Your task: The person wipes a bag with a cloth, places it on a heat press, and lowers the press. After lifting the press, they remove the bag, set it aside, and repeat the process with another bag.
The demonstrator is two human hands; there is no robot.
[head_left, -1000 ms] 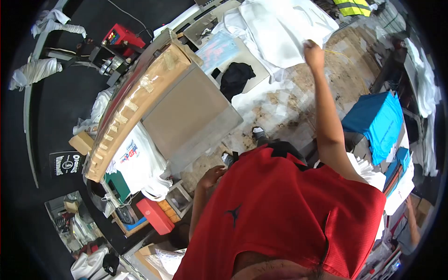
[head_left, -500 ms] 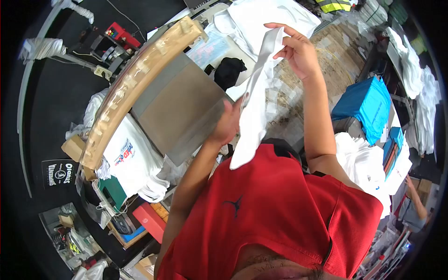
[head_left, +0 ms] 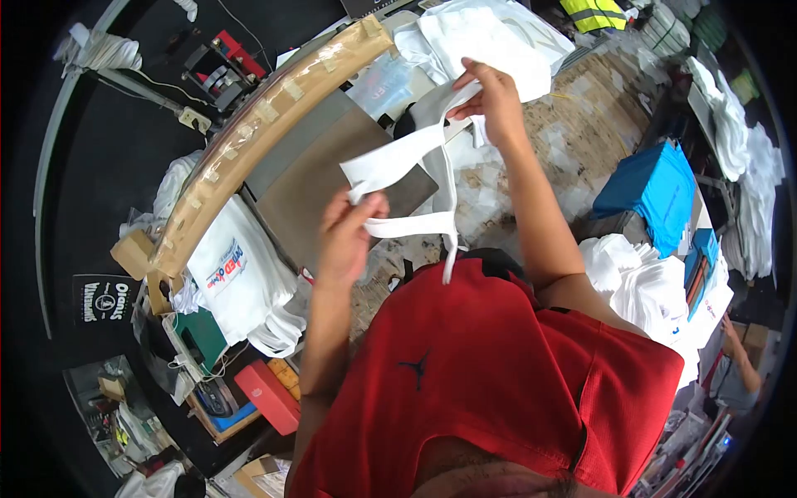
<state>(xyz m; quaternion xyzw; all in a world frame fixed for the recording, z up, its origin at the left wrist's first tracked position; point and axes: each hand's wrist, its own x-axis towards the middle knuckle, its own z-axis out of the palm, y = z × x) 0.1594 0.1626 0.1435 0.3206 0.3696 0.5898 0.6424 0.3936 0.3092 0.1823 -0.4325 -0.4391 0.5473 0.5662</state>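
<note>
A white fabric piece (head_left: 394, 162) with strap-like bands is stretched between my two hands above the worktable. My left hand (head_left: 347, 236) pinches its left end, with a lower band running right from the fingers. My right hand (head_left: 491, 100) grips its upper right part with bent fingers. One narrow band hangs down toward the red shirt. Behind the fabric lie a grey-brown flat board (head_left: 307, 183) and a black item (head_left: 404, 124), mostly hidden.
A long taped cardboard roll (head_left: 241, 141) curves along the left. Printed white bags (head_left: 237, 270) lie below it. White cloth (head_left: 490, 41) is at the top, a blue bundle (head_left: 652, 195) and white stack (head_left: 635, 278) at right. Another person's arm (head_left: 741, 361) shows far right.
The fabric has gone from hanging lengthwise to being spread sideways, with its bands opened out. My left hand has moved left and closed on it; my right hand has moved slightly down and left.
</note>
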